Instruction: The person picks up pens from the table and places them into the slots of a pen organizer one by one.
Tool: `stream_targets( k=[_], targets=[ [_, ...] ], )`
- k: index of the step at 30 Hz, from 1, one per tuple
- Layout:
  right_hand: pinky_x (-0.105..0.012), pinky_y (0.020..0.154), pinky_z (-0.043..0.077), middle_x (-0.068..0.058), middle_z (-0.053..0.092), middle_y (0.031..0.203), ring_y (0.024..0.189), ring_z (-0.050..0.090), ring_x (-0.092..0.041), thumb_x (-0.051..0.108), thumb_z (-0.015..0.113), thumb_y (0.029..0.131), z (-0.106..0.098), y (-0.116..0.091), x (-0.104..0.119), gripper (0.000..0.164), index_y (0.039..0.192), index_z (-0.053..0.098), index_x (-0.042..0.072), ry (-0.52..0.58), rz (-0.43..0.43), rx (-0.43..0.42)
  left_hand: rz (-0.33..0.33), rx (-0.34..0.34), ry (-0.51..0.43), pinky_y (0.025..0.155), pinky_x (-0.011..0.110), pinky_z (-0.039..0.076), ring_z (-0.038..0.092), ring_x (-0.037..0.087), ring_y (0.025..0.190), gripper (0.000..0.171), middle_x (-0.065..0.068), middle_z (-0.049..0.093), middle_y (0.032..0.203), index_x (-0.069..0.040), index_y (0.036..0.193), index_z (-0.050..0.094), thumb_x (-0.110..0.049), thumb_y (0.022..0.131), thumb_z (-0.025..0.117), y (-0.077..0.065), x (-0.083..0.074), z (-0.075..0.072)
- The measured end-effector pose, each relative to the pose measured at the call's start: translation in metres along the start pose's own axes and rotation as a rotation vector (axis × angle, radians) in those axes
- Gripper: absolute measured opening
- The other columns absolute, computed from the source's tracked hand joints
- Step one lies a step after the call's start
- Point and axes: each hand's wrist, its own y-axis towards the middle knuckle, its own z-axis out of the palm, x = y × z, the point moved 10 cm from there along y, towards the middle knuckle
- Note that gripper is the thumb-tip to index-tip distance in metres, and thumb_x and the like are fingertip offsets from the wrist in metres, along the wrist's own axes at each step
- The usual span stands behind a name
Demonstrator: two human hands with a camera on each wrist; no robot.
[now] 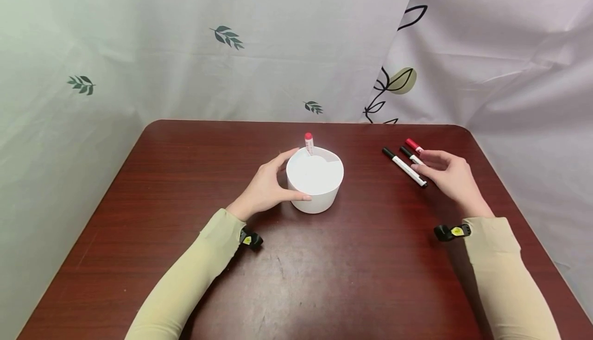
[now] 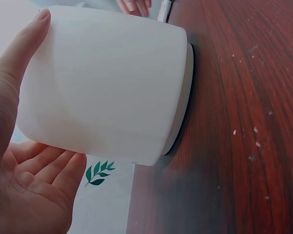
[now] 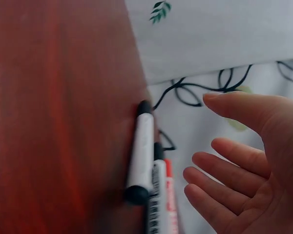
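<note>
My left hand (image 1: pixel 264 184) holds a round white container (image 1: pixel 319 202) from its left side, thumb at the near rim and fingers round the back. The left wrist view shows its smooth wall (image 2: pixel 107 83) between thumb and fingers. A red-capped marker (image 1: pixel 309 144) leans upright in the container, its cap above the far rim. To the right, my right hand (image 1: pixel 451 175) hovers beside three white-bodied markers, fingers relaxed and holding nothing. Two are black-capped, a front marker (image 3: pixel 141 151) and a middle marker (image 3: pixel 156 195); behind them lies a red-capped marker (image 1: pixel 414 145), partly hidden by the hand.
The dark red wooden table (image 1: pixel 361 278) has rounded far corners. A pale curtain (image 1: pixel 268 72) with leaf prints hangs behind it and along both sides. A black band (image 1: pixel 451 232) with a yellow tag sits at the right wrist, and a similar band (image 1: pixel 251 238) at the left.
</note>
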Motion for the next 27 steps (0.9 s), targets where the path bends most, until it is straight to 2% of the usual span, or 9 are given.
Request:
stream_targets(
  k=[2, 5, 17, 27],
  targets=[
    [-0.01, 0.074, 0.047, -0.021, 0.065, 0.129, 0.096, 0.063, 0.006, 0.034, 0.08, 0.09, 0.004, 0.0, -0.007, 0.058, 0.135, 0.063, 0.001, -0.002, 0.0, 0.019, 0.001, 0.0, 0.002, 0.107, 0.038, 0.043, 0.054, 0.01, 0.128, 0.105, -0.015, 0.052, 0.144, -0.026, 0.153, 0.045, -0.041, 0.064, 0.098, 0.0, 0.0, 0.0],
    [-0.01, 0.072, 0.048, -0.024, 0.065, 0.127, 0.093, 0.062, 0.008, 0.029, 0.082, 0.089, 0.009, 0.0, -0.013, 0.058, 0.134, 0.063, -0.003, -0.008, -0.005, 0.031, 0.001, 0.0, 0.004, 0.106, 0.038, 0.042, 0.054, 0.01, 0.128, 0.105, -0.015, 0.052, 0.144, -0.025, 0.153, 0.045, -0.04, 0.064, 0.098, 0.0, 0.0, 0.0],
    [-0.007, 0.069, 0.046, -0.025, 0.069, 0.116, 0.08, 0.057, 0.014, 0.014, 0.085, 0.085, 0.02, -0.003, -0.02, 0.049, 0.125, 0.067, -0.006, -0.082, -0.016, 0.023, 0.005, 0.003, -0.01, 0.106, 0.037, 0.042, 0.053, 0.011, 0.129, 0.105, -0.014, 0.052, 0.144, -0.025, 0.153, 0.045, -0.04, 0.064, 0.098, 0.001, 0.001, 0.0],
    [-0.009, 0.066, 0.043, -0.021, 0.072, 0.103, 0.077, 0.059, 0.004, 0.004, 0.084, 0.083, 0.021, -0.003, -0.018, 0.039, 0.119, 0.071, -0.004, -0.174, -0.048, -0.016, 0.001, 0.003, -0.005, 0.105, 0.035, 0.043, 0.054, 0.011, 0.128, 0.105, -0.015, 0.052, 0.144, -0.025, 0.153, 0.045, -0.041, 0.064, 0.098, 0.001, 0.002, 0.0]
  ],
)
